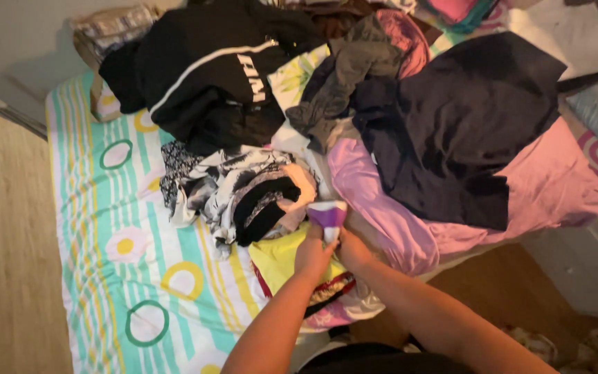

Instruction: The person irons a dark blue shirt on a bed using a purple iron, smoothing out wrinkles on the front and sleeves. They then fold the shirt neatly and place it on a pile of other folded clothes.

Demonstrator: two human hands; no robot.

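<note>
I see the left hand (312, 253) and right hand (351, 251) both pinched shut on a small purple-and-white cloth (327, 215), held above a yellow garment (278, 260) at the bed's (91, 208) near edge. Pink sheet (555, 180) and black clothes (209, 69) lie beyond.

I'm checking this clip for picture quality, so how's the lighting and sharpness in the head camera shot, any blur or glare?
Head view: warm, dim indoor light, no glare; the dark garment loses fold detail in shadow; the whole frame is slightly soft, and the left hand and right hand around the small purple and white piece look a little smeared; the striped sheet reads clearly.
</note>
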